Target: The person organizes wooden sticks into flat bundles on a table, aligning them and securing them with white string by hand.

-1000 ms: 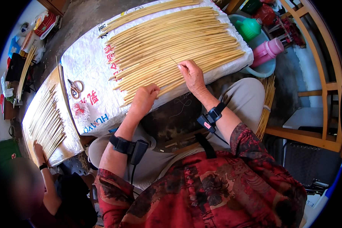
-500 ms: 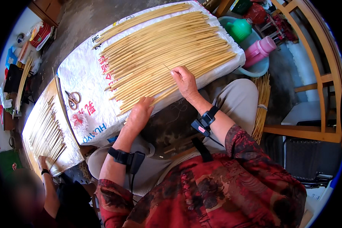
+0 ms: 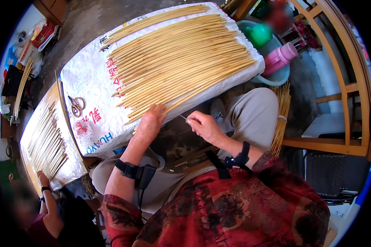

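Straw-coloured stalks (image 3: 173,57) lie side by side in a wide mat on a white plastic sheet (image 3: 80,74) covering the table. My left hand (image 3: 150,123) is closed around the nearest stalk (image 3: 198,91) by the table's front edge, its fingertips against the neighbouring stalks. Just right of it and below the edge, my right hand (image 3: 205,126) pinches a thin needle (image 3: 182,116). A fine thread hangs near those fingers. Scissors (image 3: 76,106) and a bundle of pale thread (image 3: 84,131) rest on the sheet's left part.
Beyond the mat lies a separate strip of stalks (image 3: 152,26). A basin (image 3: 282,76) with a green container and a pink flask stands at the right. A tied stalk bundle (image 3: 281,117) is beside my knee. At the left, another person's hand (image 3: 43,179) touches stalks on a second board.
My right hand has moved down from above the mat to below the table's front edge, carrying the needle. My left hand stays at nearly the same place on the stalk.
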`<action>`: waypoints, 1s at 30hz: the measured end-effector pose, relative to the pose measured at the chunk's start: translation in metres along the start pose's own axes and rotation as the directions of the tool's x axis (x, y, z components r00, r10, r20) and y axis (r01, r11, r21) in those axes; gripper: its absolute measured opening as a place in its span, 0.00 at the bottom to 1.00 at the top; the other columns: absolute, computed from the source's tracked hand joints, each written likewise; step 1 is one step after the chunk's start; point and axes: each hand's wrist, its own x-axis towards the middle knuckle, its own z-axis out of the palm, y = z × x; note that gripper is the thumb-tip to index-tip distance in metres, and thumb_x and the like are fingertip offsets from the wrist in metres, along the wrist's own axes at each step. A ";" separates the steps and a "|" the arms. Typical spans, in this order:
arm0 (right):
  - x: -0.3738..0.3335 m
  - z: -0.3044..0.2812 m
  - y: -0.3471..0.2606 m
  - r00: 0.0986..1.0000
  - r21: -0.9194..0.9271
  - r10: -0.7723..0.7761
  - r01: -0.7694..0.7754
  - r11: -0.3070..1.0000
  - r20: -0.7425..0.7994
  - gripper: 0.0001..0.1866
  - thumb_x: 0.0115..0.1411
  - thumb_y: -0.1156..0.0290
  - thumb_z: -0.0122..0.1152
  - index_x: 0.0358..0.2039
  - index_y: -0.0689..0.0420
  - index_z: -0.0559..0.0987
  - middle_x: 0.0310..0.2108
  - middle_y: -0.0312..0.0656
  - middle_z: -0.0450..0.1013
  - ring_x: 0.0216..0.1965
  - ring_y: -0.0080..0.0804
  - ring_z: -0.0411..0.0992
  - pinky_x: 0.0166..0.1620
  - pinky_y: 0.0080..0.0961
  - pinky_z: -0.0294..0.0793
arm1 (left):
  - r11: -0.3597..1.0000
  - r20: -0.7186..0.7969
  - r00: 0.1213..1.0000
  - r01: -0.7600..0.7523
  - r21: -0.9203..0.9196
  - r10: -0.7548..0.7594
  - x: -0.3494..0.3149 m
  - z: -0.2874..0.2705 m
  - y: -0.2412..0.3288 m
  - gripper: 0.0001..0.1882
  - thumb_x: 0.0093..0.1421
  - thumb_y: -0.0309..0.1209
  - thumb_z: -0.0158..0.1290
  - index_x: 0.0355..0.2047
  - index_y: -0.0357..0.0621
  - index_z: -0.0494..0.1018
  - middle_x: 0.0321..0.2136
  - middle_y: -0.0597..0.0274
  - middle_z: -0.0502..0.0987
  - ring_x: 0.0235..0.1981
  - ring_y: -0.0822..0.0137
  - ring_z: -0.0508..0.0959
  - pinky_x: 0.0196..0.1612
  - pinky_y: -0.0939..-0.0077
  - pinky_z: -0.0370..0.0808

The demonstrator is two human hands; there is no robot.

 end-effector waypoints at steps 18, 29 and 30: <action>0.033 0.021 0.008 0.914 -0.292 -0.405 0.379 0.878 -0.032 0.11 0.49 0.77 0.52 0.36 0.59 0.72 0.31 0.48 0.70 0.34 0.42 0.70 0.35 0.27 0.69 | 0.999 -0.026 0.999 0.047 -0.013 -0.047 -0.001 0.003 -0.001 0.12 0.46 0.24 0.52 0.33 0.38 0.68 0.29 0.47 0.70 0.33 0.48 0.70 0.35 0.64 0.67; 0.033 0.018 0.012 0.908 -0.325 -0.419 0.389 0.862 -0.025 0.15 0.50 0.77 0.50 0.41 0.58 0.70 0.31 0.49 0.70 0.33 0.45 0.70 0.35 0.28 0.69 | 0.999 -0.089 0.995 0.046 0.019 -0.045 0.002 0.008 0.000 0.10 0.47 0.27 0.52 0.31 0.38 0.69 0.27 0.47 0.70 0.30 0.46 0.70 0.31 0.61 0.68; 0.033 0.018 0.012 0.914 -0.311 -0.406 0.379 0.872 -0.024 0.16 0.49 0.77 0.50 0.41 0.58 0.70 0.31 0.50 0.70 0.33 0.45 0.70 0.35 0.28 0.69 | 0.999 -0.088 0.995 0.045 0.017 -0.043 0.001 0.008 0.000 0.10 0.47 0.27 0.52 0.31 0.38 0.68 0.27 0.47 0.70 0.30 0.46 0.70 0.31 0.61 0.68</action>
